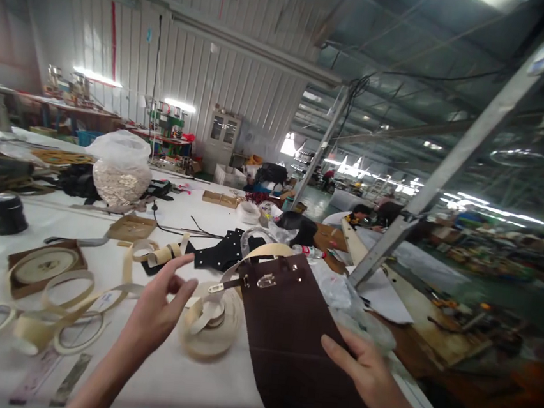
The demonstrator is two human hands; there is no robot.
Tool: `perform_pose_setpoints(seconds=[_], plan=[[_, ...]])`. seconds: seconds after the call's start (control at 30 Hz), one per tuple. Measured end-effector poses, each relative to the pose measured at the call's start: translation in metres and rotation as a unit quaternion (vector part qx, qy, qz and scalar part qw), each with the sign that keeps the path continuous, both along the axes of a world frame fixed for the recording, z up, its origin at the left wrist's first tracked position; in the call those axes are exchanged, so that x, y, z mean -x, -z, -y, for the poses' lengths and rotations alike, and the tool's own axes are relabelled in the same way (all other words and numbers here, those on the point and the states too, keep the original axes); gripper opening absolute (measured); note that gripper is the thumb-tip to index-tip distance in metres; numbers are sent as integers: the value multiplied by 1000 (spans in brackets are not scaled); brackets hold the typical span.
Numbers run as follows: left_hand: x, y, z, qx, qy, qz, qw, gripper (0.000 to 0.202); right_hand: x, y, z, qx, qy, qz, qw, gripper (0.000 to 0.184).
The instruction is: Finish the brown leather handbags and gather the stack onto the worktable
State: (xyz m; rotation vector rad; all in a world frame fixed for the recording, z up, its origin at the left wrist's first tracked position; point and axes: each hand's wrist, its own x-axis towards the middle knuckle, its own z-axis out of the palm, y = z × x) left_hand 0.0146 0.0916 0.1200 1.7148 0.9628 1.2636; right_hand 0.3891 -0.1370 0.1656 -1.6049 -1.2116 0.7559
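My right hand (365,360) grips the right edge of a dark brown leather panel (289,321), thumb on top and fingers behind. Metal fittings, among them an oval plate (267,281), sit near the panel's far end. From its left side sticks out a short strap with a metal tip (216,288). My left hand (164,296) hovers left of the panel with its fingers apart, holding nothing. Just beyond that hand lies a roll of cream tape (214,327) on the white-covered table (149,378), its loose end looping up behind the panel.
Tape rings (79,333) and a boxed roll (45,265) lie at left, near a black jar (4,213). A bag of small pieces (123,180) stands farther back. Black cut parts (222,250) lie ahead. A metal post (388,241) rises at the right edge.
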Motion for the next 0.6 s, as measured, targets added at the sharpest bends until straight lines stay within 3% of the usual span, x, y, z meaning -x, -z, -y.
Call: perform_pose_setpoints(seconds=[0.07, 0.13, 0.2, 0.3, 0.37, 0.47, 0.6], plan=[[-27, -33, -18, -51, 38, -64, 996, 62, 6, 4, -4, 2, -8, -1, 1000, 61], [-57, -52, -24, -86, 94, -139, 982, 62, 12, 8, -8, -2, -22, -5, 1000, 59], [-84, -57, -26, -125, 98, -179, 971, 54, 17, 11, -12, -9, -41, 0, 999, 55], [-104, -55, -39, -154, 42, -143, 977, 30, 20, 14, -15, 6, -66, -39, 997, 55], [-101, -57, -61, -111, 9, -101, 989, 25, 17, 18, -16, 17, -65, -76, 995, 58], [-79, -66, -110, -26, -55, -75, 995, 40, 7, 30, -16, 16, -33, -87, 996, 60], [-42, -70, -165, 22, -128, -80, 988, 34, -22, 53, -9, 13, 58, -85, 995, 60]])
